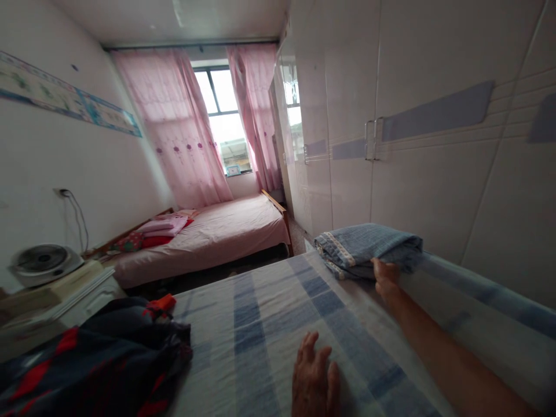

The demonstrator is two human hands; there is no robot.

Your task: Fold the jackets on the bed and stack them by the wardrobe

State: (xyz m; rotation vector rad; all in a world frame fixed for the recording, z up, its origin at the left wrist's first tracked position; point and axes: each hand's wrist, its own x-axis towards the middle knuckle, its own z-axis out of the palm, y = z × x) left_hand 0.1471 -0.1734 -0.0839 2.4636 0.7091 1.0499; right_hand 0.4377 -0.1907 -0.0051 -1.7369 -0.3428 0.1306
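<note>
A folded blue cloth with a pale patterned trim [369,246] lies on the far right of the near bed, beside the wardrobe. My right hand [386,275] is closed on its near edge, with the arm stretched out from the lower right. Some of the fingertips are hidden in the folds. Low in the middle, my left hand [313,376] is held over the blue-and-white checked bedsheet [273,347], fingers apart and nothing in them. Whether it touches the sheet I cannot tell.
Dark red-and-black fabric [99,359] is heaped at the near left. Beyond it, a fan [46,263] stands on a cabinet. A second bed with a pink sheet [230,229] is under the curtained window. The white wardrobe [417,174] runs along the right.
</note>
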